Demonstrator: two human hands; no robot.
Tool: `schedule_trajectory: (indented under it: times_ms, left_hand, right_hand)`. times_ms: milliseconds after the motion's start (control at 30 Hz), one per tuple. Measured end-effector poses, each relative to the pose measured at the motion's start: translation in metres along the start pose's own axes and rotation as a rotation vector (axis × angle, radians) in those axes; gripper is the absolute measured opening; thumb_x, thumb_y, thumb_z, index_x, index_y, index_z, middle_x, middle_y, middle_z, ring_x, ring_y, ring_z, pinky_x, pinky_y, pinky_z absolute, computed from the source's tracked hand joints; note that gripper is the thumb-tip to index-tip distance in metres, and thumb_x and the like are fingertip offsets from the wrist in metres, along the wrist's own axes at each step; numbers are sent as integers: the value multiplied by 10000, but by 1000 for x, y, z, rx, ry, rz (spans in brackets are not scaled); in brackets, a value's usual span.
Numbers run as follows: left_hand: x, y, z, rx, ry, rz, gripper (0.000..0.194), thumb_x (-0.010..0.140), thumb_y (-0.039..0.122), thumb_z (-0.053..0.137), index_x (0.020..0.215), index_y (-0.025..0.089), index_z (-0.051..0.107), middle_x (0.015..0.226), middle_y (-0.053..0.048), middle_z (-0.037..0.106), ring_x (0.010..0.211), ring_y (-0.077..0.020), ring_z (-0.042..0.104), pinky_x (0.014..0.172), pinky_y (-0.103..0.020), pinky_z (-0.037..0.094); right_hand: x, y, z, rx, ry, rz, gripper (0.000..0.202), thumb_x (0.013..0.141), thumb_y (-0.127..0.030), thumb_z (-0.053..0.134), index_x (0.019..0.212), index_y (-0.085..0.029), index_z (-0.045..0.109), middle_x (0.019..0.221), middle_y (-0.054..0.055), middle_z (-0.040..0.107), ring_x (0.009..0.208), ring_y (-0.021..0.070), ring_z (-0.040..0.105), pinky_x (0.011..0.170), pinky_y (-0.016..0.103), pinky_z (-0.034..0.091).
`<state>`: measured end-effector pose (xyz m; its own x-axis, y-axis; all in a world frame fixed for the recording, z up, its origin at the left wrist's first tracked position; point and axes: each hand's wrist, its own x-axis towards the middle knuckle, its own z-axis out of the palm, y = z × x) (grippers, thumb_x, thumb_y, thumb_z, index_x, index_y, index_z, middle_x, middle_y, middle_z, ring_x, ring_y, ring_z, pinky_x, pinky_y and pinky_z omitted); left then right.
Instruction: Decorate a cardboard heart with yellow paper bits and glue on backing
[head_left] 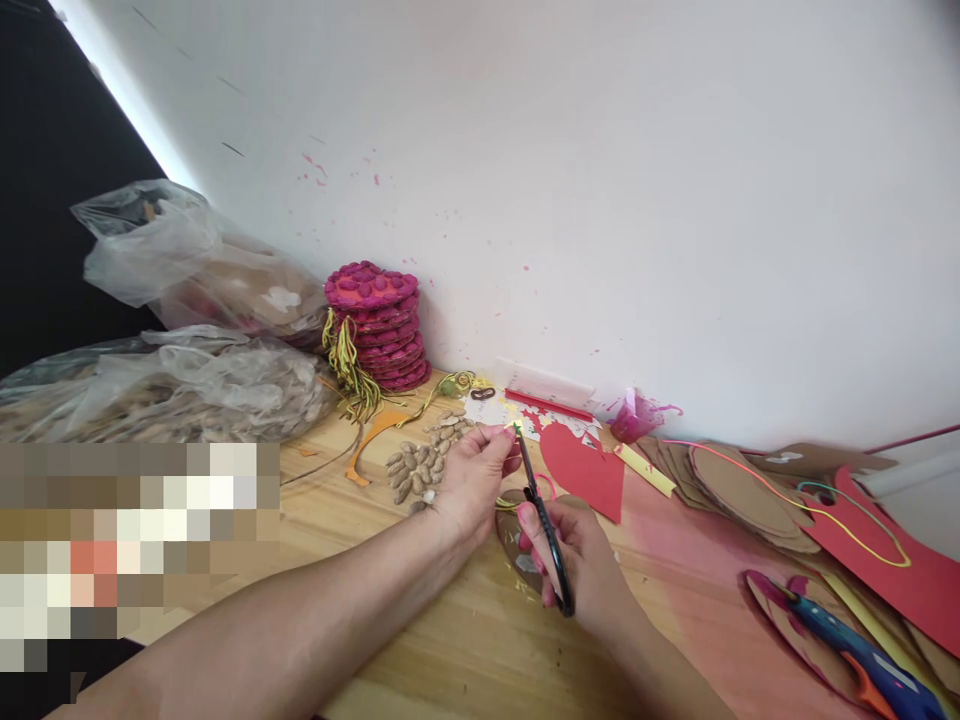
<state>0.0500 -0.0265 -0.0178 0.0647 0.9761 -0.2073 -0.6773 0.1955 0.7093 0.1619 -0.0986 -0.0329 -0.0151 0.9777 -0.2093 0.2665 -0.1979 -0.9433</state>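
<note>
In the middle of the view my left hand (472, 475) pinches a small pale yellow piece (514, 426), probably paper, between thumb and fingers. My right hand (574, 560) grips black-handled scissors (555, 560), with their blades pointing up and away to the yellow piece. How far the blades are apart is too small to tell. Below the hands lies a brown cardboard disc (517, 550) with a whitish patch and yellow scraps. Peanuts in their shells (414, 470) lie left of my left hand. Beyond the scissors is a cut red sheet (589, 468).
A stack of magenta bumpy discs (382, 330) with yellow-green strings (349, 365) stands by the wall. Plastic bags (225, 375) fill the left. At right are cardboard discs (750, 490), red sheets (892, 560) and a blue glue gun (847, 640). A pink-stained cup (634, 415) stands behind.
</note>
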Motion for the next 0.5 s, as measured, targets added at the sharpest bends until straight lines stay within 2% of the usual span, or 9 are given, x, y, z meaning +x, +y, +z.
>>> schedule_trajectory:
  times_ms: [500]
  left_hand:
    - [3, -2, -2, 3, -3, -1, 371, 528, 351, 846, 720, 123, 624, 658, 20, 620, 597, -76, 540, 631, -218, 453]
  right_hand:
    - [-2, 1, -3, -37, 29, 4, 448, 800, -559, 610, 608, -186, 454, 487, -83, 411, 287, 50, 417, 275, 150, 321]
